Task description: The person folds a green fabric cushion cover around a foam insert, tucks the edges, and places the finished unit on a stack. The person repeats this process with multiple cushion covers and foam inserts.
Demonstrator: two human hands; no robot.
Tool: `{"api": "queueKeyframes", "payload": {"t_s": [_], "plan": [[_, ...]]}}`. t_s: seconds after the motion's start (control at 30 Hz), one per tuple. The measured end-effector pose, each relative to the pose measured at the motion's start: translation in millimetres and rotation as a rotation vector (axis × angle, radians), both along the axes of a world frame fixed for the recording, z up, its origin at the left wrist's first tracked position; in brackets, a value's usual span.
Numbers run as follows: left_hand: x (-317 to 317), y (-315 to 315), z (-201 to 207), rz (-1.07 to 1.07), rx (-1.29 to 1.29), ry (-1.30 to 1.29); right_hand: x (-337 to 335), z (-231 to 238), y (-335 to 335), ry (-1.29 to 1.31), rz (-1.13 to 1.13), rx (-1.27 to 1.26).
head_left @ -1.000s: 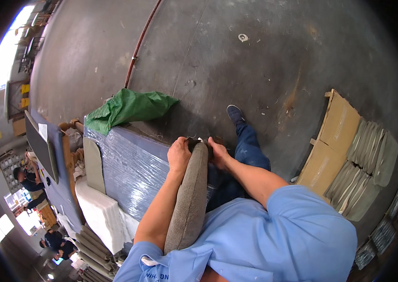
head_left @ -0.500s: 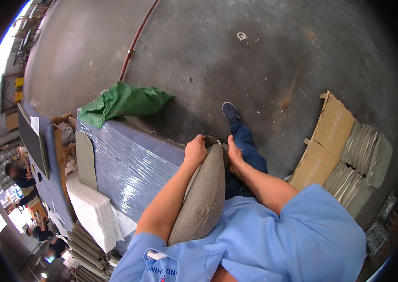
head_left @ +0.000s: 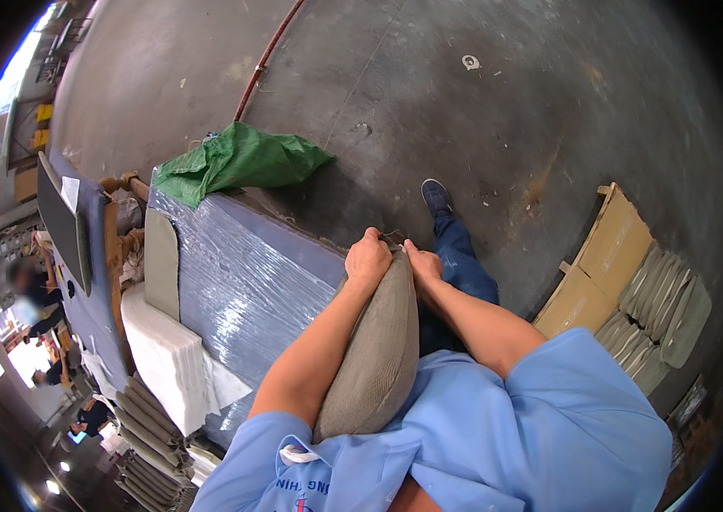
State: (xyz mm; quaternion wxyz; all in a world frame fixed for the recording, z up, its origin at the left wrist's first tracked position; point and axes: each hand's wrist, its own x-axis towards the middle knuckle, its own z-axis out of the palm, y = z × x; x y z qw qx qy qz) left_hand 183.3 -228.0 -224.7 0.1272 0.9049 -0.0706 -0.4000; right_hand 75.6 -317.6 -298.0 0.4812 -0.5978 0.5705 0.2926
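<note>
A stuffed grey-brown cushion [head_left: 376, 358] stands on its edge against my body, its narrow end pointing away from me. My left hand [head_left: 368, 258] is closed on the left side of that far end. On the other side my right hand [head_left: 423, 264] pinches the fabric, with the thumb near the tip. A bit of dark, loose cloth shows between the two hands. The fingertips are mostly hidden behind the cushion's end.
Left of me is a table covered in clear plastic film [head_left: 242, 273], bearing white padding sheets [head_left: 165, 363], a flat grey cushion piece [head_left: 162, 264] and a green sack [head_left: 242, 162]. Cushions in a cardboard-sided pallet [head_left: 592, 264] stand right. People work far left.
My right hand has come in closer to the cushion's end, from spread beside it to gripping it. My left hand stays closed there. The view has shifted slightly.
</note>
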Motion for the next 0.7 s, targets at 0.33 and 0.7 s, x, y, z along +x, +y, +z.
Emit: {"api": "queueKeyframes", "payload": {"t_s": [0.33, 0.7], "plan": [[9.1, -13.3, -32.8, -0.011, -0.012, 0.036, 8.2, -11.6, -13.3, 0.104, -0.146, -0.101], [2.4, -5.5, -62.4, -0.130, -0.156, -0.180, 13.8, -40.8, -11.1, 0.092, 0.285, -0.255]]}}
